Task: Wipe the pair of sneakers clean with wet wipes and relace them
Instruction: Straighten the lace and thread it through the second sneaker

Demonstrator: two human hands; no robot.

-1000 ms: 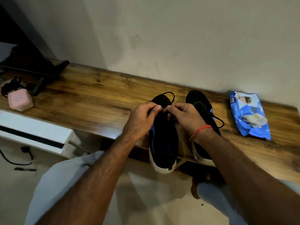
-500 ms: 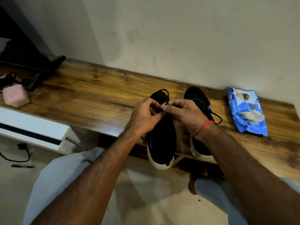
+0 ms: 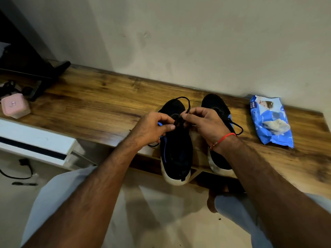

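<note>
Two black sneakers with white soles and blue trim stand side by side on the wooden shelf [image 3: 89,108], heels over its front edge. Over the left sneaker [image 3: 176,151] my left hand [image 3: 152,127] and my right hand [image 3: 204,122] each pinch the black lace [image 3: 184,101], which loops up above the toe. The right sneaker [image 3: 217,106] is partly hidden behind my right wrist; its lace trails out to the right. A blue pack of wet wipes [image 3: 270,120] lies flat on the shelf, right of the shoes.
A pink box [image 3: 15,105] and dark cables sit at the shelf's left end beside a black stand [image 3: 44,77]. A white unit [image 3: 35,142] juts out below the shelf. The wall runs close behind. My knees are below the shelf edge.
My hands have drawn slightly apart and shifted on the lace, and the loop above the toe stands larger. The shoes and the wipes pack have stayed put.
</note>
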